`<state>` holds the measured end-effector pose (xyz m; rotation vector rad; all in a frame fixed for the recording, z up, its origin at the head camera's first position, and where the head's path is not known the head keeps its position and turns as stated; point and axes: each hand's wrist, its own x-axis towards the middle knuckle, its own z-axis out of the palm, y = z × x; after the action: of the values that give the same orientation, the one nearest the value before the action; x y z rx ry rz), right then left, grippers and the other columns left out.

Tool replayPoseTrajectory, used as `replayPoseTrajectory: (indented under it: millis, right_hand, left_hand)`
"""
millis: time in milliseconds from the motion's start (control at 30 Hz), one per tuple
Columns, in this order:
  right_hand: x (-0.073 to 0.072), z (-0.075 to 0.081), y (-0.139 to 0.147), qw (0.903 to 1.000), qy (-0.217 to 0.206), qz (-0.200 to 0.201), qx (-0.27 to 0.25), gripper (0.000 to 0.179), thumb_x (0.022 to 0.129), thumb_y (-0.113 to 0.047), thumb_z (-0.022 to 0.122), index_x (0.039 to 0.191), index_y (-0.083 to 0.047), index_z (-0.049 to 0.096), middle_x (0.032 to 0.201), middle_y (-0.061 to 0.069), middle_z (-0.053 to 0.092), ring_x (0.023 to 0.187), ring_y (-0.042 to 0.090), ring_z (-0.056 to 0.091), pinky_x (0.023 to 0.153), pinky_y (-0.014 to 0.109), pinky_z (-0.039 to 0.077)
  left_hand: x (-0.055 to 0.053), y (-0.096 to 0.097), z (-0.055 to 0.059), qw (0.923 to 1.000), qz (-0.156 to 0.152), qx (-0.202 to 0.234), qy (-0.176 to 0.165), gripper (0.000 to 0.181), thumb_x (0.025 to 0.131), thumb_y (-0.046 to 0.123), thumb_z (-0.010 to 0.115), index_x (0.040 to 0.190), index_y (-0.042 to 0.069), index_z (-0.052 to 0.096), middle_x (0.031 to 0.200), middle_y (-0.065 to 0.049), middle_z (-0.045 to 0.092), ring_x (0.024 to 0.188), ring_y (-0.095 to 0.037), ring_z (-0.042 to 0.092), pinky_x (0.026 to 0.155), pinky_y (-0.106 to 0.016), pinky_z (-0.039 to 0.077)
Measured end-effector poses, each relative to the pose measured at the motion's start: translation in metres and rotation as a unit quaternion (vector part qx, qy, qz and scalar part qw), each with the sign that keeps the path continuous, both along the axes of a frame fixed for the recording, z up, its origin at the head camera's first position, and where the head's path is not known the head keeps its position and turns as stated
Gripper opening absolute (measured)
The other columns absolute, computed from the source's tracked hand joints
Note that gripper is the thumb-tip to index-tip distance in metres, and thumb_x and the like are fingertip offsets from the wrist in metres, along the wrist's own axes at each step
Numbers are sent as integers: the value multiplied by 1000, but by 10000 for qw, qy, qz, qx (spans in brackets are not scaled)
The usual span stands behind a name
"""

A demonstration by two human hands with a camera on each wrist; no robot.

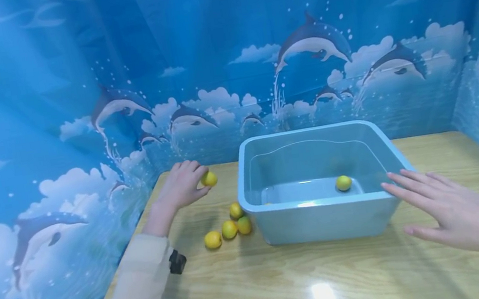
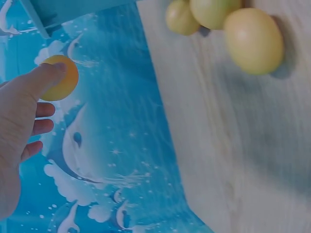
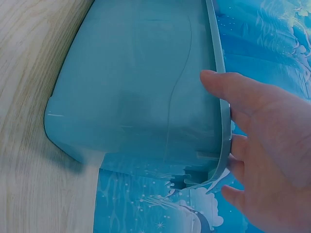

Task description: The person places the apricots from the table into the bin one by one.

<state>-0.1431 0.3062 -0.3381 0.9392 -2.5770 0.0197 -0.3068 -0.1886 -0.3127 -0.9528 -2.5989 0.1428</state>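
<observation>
Pale wood table [image 1: 250, 291] under everything. My right hand [image 1: 450, 207] has fingers straight, thumb apart, by front right corner of blue tub [image 1: 323, 222]; hard to say if it touches. Four yellow fruits [image 1: 229, 229] sit near each other, left of tub. One more fruit [image 1: 343, 183] lies inside tub. My left hand [image 1: 182, 185] pinches round yellow fruit [image 1: 209, 178] up in air, past those four. Dolphin cloth [image 1: 221, 19] hangs behind.
</observation>
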Motion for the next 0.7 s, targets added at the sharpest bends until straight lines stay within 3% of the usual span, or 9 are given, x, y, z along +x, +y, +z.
replayPoseTrajectory:
  millis: [467,700]
  right_hand:
    - [3,0,5,9999,-51,-9,-118,87,79,-47,67,148,-21,23,152,4,22,140,16,5,110,31,-7]
    - [4,2,4,9998,-141,-79,-148,86,77,-42,71,147,-20,26,149,7,27,140,17,6,110,28,-7]
  left_hand:
    - [-9,29,36,9963,-558,306,570,35,77,28,75,102,5,65,94,-10,61,85,-27,55,75,-42,44]
    - [-14,44,51,9974,-521,92,496,37,78,29,73,105,7,63,97,-9,59,88,-26,52,77,-40,42]
